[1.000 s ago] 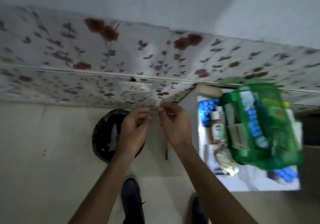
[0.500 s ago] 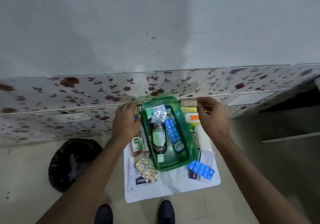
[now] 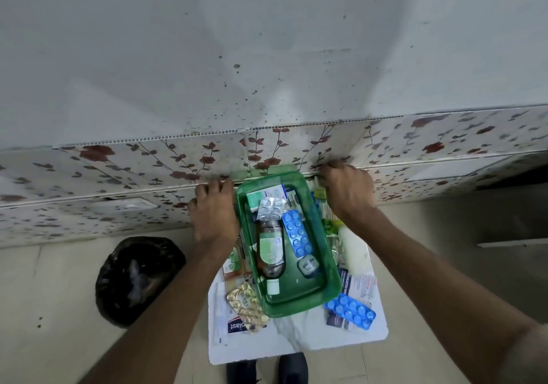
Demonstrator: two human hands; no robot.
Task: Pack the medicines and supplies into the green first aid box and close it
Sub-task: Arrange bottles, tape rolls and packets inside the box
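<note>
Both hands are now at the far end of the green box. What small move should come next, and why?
Probably the right hand should come back for the blue blister pack still lying outside the green box; its lid is not seen, and loose supplies remain on the white sheet.

Dim, flat indoor light with a cool grey cast; soft shadows only. Wide-angle bending bows the wall [image 3: 267, 57] toward nine and three o'clock. Edges slightly smeared, centre sharper.

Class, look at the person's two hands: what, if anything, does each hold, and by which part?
Neither hand visibly holds anything. The left hand and right hand flank the far end of the green box; whether the fingers grip its rim cannot be told.
</note>
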